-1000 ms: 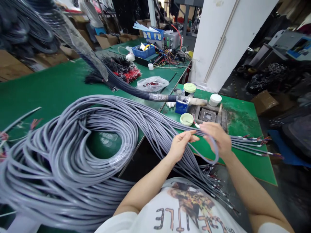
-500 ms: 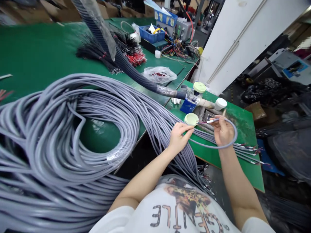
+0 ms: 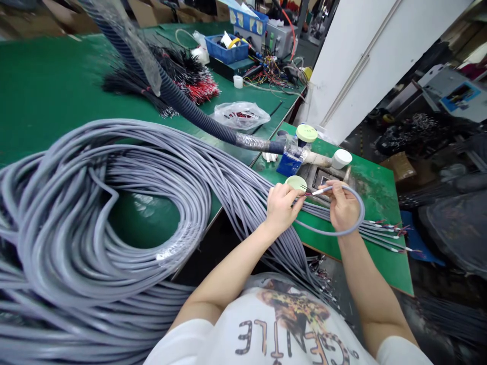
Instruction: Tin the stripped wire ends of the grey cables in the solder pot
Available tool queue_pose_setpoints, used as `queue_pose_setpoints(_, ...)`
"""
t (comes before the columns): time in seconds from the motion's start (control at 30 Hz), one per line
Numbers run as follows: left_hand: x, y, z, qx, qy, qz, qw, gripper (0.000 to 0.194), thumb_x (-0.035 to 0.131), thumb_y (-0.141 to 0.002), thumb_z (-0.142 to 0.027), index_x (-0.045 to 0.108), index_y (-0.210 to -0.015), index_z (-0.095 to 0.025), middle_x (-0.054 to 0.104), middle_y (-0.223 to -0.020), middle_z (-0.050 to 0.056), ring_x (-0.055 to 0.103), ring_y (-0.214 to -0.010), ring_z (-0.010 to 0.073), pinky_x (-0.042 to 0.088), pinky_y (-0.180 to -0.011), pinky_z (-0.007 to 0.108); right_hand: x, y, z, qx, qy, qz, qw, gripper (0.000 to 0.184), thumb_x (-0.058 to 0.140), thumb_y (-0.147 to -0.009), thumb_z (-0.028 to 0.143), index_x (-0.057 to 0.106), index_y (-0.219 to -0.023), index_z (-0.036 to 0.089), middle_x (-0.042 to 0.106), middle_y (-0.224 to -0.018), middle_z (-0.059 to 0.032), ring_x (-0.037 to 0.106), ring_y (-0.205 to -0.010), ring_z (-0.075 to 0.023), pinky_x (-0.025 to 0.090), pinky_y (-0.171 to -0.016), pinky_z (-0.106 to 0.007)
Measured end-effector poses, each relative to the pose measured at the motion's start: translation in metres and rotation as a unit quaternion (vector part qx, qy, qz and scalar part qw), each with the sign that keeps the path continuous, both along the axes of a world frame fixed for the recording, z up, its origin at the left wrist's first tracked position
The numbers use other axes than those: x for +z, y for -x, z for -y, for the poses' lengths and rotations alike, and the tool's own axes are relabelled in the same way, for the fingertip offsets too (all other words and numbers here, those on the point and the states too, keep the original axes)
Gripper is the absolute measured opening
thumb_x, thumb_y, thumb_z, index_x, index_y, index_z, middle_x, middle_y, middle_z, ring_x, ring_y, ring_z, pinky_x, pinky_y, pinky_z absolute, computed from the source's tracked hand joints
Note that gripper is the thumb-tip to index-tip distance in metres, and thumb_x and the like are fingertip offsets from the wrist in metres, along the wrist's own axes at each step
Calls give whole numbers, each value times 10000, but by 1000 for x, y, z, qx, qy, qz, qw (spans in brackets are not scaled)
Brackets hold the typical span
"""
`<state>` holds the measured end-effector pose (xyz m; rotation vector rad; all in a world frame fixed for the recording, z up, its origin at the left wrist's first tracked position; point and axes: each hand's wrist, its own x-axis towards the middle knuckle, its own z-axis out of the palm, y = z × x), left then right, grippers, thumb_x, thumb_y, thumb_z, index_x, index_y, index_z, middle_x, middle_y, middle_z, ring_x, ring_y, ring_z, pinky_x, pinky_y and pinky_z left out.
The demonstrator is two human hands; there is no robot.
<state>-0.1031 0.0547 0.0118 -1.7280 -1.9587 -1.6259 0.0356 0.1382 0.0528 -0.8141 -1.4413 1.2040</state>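
Note:
My right hand [image 3: 343, 205] pinches a grey cable [image 3: 360, 215] just behind its white-sleeved end, and the cable bends in a loop around that hand. Thin dark and reddish wires [image 3: 309, 193] stick out of the sleeve toward the left. My left hand [image 3: 282, 203] has its fingers closed at these wire tips; the fingers partly hide what they grip. Directly behind the left fingertips sits a pale green round dish [image 3: 296, 182]. Under both hands, more grey cables with stripped ends [image 3: 395, 230] lie across the green board.
A large coil of grey cable [image 3: 114, 284] fills the left side. Over the table hangs a dark corrugated hose [image 3: 182, 101], ending by a blue box [image 3: 289, 165]. A white-lidded jar [image 3: 341, 158] and a green-lidded jar [image 3: 306, 134] stand behind my hands. A white pillar [image 3: 365, 56] rises beyond.
My left fingers have curled in and closed at the wire tips, where they were stretched out beside them. The right hand still holds the cable. The whole view has shifted slightly.

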Motion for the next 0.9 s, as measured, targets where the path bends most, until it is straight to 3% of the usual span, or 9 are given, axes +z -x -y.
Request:
queue_pose_setpoints(0.23, 7, 4, 1, -2, -7, -32, 999, 165, 563, -895, -314, 678, -852, -203, 609, -781, 40, 506, -777, 182, 342, -719, 327, 2, -1, 1, -45, -91, 65, 993, 196, 609, -861, 380, 698, -867, 205, 729, -759, -28, 713, -737, -209, 583, -682, -343)
queue_pose_setpoints(0.37, 8, 10, 4, 14, -20, 5, 1000, 173, 566, -897, -332, 683, -898, -205, 616, -796, 40, 524, -797, 180, 362, -738, 326, 6, 1, -6, -66, -135, 102, 983, 199, 605, -862, 379, 700, -859, 203, 727, -743, -26, 710, -728, -203, 579, -686, -331)
queue_pose_setpoints(0.5, -10, 17, 11, 29, -25, 43, 998, 179, 589, -886, -308, 672, -1002, -200, 641, -839, 41, 547, -833, 181, 384, -773, 332, 4, 5, -24, -71, -146, 135, 978, 231, 608, -850, 408, 700, -857, 197, 728, -746, -27, 697, -692, -191, 578, -669, -327)
queue_pose_setpoints(0.67, -36, 20, 20, 36, 7, 44, 998, 149, 586, -883, -287, 682, -966, -209, 661, -855, 42, 557, -837, 184, 384, -781, 344, -6, 17, -48, -41, -123, 142, 981, 245, 625, -824, 418, 698, -830, 184, 719, -718, -25, 679, -654, -168, 558, -637, -294)
queue_pose_setpoints(0.9, -39, 21, 21, 15, 7, 49, 999, 123, 583, -883, -265, 680, -939, -215, 687, -874, 34, 577, -843, 179, 378, -801, 357, -28, 32, -74, -28, -59, 172, 983, 285, 637, -781, 448, 693, -795, 169, 713, -694, -36, 644, -623, -158, 483, -515, -243)
